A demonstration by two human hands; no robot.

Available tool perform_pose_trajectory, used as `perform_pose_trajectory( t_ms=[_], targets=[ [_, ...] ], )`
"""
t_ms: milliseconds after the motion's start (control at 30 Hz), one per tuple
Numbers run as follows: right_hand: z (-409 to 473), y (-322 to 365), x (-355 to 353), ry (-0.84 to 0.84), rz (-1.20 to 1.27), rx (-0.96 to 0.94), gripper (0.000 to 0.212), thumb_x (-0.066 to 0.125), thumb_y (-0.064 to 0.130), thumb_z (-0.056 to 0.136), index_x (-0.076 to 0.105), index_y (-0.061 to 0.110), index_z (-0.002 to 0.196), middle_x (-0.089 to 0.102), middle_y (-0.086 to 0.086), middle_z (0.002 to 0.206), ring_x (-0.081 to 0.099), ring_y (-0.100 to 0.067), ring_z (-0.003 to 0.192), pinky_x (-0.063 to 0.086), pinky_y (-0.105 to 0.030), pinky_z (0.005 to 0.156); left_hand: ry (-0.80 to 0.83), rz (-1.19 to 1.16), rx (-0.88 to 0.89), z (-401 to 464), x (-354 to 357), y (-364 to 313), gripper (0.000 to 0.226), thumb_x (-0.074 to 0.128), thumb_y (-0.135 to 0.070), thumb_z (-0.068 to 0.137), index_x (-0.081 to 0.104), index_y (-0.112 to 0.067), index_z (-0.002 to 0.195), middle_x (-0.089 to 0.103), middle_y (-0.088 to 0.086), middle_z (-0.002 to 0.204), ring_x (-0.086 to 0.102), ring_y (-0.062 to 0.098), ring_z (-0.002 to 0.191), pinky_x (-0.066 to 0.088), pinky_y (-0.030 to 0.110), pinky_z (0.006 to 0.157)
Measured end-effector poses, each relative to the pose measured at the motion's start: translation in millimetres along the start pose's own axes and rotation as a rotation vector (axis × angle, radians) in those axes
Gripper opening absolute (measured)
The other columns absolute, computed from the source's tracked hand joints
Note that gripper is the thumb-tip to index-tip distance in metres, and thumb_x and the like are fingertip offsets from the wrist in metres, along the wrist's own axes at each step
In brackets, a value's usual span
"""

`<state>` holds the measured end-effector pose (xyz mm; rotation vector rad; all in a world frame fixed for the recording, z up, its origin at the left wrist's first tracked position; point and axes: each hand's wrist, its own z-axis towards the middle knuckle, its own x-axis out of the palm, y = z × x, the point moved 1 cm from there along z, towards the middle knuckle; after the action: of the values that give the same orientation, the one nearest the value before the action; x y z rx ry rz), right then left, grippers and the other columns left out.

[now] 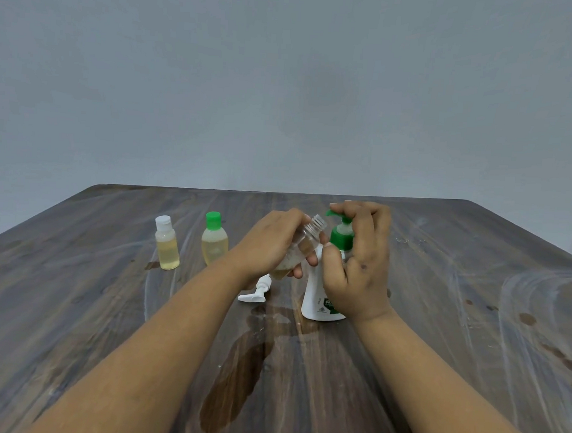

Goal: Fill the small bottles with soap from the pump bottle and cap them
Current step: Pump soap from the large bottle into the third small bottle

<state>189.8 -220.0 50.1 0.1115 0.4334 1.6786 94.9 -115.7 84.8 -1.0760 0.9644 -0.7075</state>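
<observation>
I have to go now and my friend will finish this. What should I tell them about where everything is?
Left hand holds the open small bottle, tilted, mouth near the green spout.
Right hand is on the pump bottle, fingers over the pump head.
Done: two filled, capped bottles stand at the left, the white-capped bottle and the green-capped bottle.
Left: the held bottle has only a little soap; finish filling it, then fit the white cap lying on the table.
Mind the wet patch near you.
</observation>
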Motion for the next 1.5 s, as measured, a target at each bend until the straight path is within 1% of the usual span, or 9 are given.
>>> perform_pose_trajectory(
  t_ms=[100,367,600,900,1000,1100,1200,1367,1500],
  targets=[
    [-1.7,0.4,-1.5,0.007,0.005,-0.008,0.043,0.047,0.014,0.072,0.059,-0.001,0.11,0.042,-0.003,0.113,0.05,-0.017,0.096,0.042,-0.016,0.081,0.002,0.001,0.0,-0.4,0.8,-0.2,0.048,0.026,-0.026,0.101,0.07,-0.008,0.092,0.066,0.008,0.07,0.053,0.023,0.053,0.035,0.024,0.049],
    [0.6,0.3,1.6,-0.036,-0.001,0.029,0.029,0.05,0.006,0.073,0.065,0.002,0.097,0.045,0.001,0.101,0.05,-0.014,0.08,0.041,-0.016,0.07,-0.027,-0.002,-0.006,-3.1,2.2,-1.9,0.046,0.027,-0.025,0.1,0.069,-0.013,0.086,0.067,0.008,0.069,0.053,0.023,0.052,0.034,0.025,0.051],
    [-0.9,0.7,-2.0,0.015,-0.018,-0.017,0.044,0.051,0.014,0.071,0.059,-0.001,0.112,0.043,-0.005,0.114,0.049,-0.014,0.101,0.04,-0.014,0.085,-0.037,0.013,0.006,-2.2,3.0,-0.9,0.047,0.028,-0.024,0.1,0.07,-0.007,0.092,0.066,0.008,0.067,0.052,0.022,0.05,0.034,0.025,0.05],
    [3.6,-1.8,0.6,-0.028,0.003,0.056,0.022,0.055,0.005,0.074,0.065,0.003,0.093,0.046,-0.001,0.097,0.048,-0.003,0.078,0.037,-0.007,0.071,-0.046,0.001,0.0,-1.7,2.8,0.3,0.045,0.028,-0.025,0.1,0.067,-0.012,0.083,0.068,0.009,0.069,0.054,0.024,0.051,0.034,0.027,0.051],
    [3.1,0.1,-1.7,-0.015,0.007,0.038,0.028,0.056,0.003,0.072,0.062,0.0,0.099,0.046,-0.005,0.101,0.047,0.002,0.088,0.038,-0.008,0.076,-0.039,0.007,0.011,-1.6,3.0,0.0,0.046,0.028,-0.025,0.1,0.069,-0.012,0.085,0.067,0.008,0.069,0.053,0.023,0.05,0.033,0.025,0.049],
    [1.5,2.3,-3.8,0.005,0.019,0.009,0.04,0.05,0.012,0.071,0.06,-0.002,0.107,0.046,-0.009,0.107,0.046,0.002,0.097,0.038,-0.009,0.082,-0.033,0.001,0.018,-2.2,3.1,-0.4,0.046,0.028,-0.025,0.1,0.07,-0.016,0.082,0.065,0.008,0.067,0.053,0.021,0.049,0.033,0.024,0.049],
    [1.3,1.8,-2.6,-0.004,0.028,0.024,0.038,0.051,0.011,0.072,0.062,-0.002,0.105,0.046,-0.008,0.106,0.047,0.003,0.095,0.038,-0.009,0.081,-0.046,-0.017,0.012,-1.5,3.2,-0.3,0.046,0.03,-0.025,0.099,0.069,-0.018,0.076,0.067,0.01,0.068,0.053,0.023,0.05,0.033,0.026,0.05],
    [1.5,-0.5,0.9,-0.02,-0.001,0.058,0.025,0.056,0.003,0.072,0.064,0.001,0.095,0.046,-0.002,0.099,0.049,-0.008,0.08,0.038,-0.007,0.073,-0.05,-0.002,0.0,-0.9,2.5,0.9,0.043,0.029,-0.025,0.1,0.066,-0.01,0.084,0.068,0.011,0.069,0.054,0.026,0.053,0.036,0.027,0.05],
    [-0.2,2.6,-1.0,-0.001,0.009,0.034,0.036,0.051,0.016,0.075,0.061,-0.001,0.104,0.045,-0.007,0.105,0.047,-0.002,0.091,0.038,-0.008,0.078,-0.05,0.002,-0.003,-0.8,2.2,0.3,0.044,0.029,-0.026,0.1,0.066,-0.011,0.084,0.068,0.009,0.069,0.055,0.026,0.054,0.036,0.023,0.047]
  ],
)
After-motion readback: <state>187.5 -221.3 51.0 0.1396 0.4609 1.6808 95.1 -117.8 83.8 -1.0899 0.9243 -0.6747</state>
